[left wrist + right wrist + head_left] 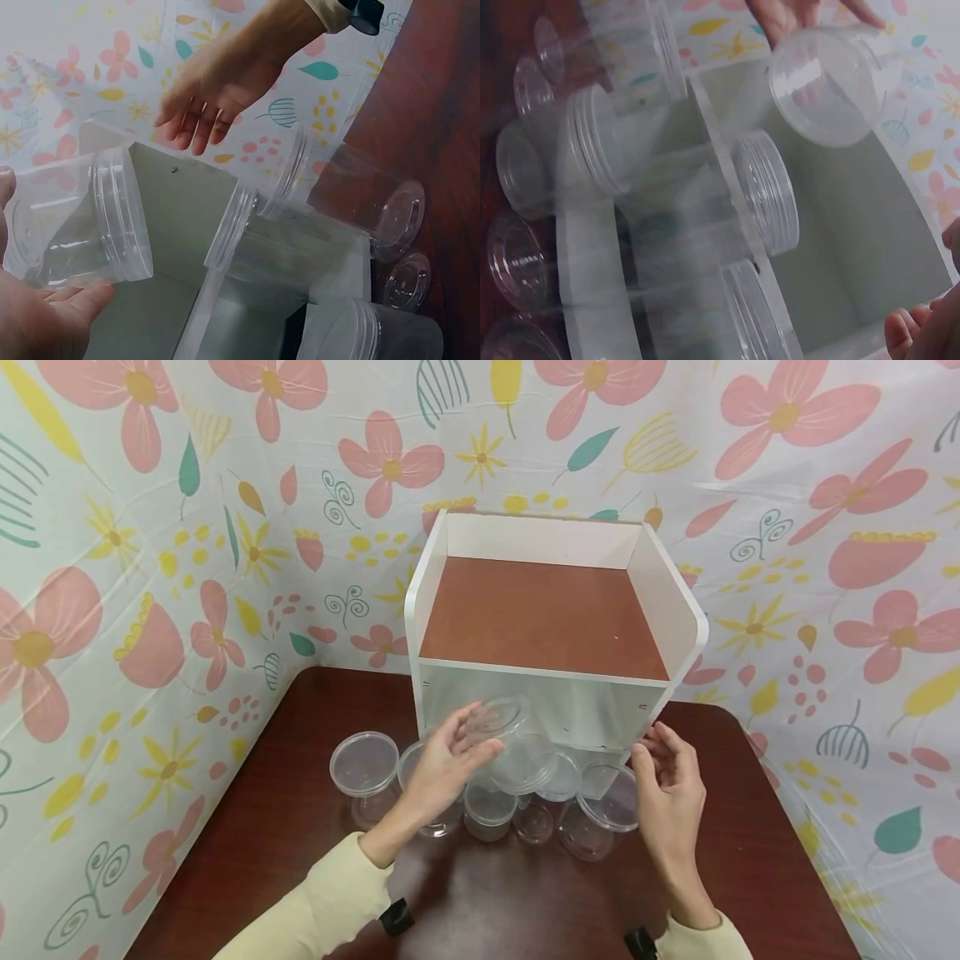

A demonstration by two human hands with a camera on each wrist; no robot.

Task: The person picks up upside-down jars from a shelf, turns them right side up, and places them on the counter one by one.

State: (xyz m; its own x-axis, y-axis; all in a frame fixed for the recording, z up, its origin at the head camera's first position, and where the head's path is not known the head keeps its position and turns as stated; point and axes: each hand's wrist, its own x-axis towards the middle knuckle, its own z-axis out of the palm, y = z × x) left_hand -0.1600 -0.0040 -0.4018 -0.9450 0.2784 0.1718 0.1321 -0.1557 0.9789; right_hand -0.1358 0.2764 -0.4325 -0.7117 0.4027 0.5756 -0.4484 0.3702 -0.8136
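Observation:
A clear plastic jar (528, 752) is held tilted above the other jars in my left hand (446, 764), with its wide ringed end toward the lower right. In the left wrist view the fingers of that hand lie along the held jar (79, 217). My right hand (671, 793) holds nothing, its fingers loosely bent beside the right edge of the white shelf unit (690, 635). Close to it stands a clear jar (611, 802) with a round lid. Other see-through jars, such as the far-left one (365, 764), stand in a row before the unit.
The shelf unit has a brown top board (540, 614) with raised white sides and an open front below, partly hidden by jars. It stands on a dark red-brown table (495, 910). A flowered cloth (247, 485) hangs behind and at both sides.

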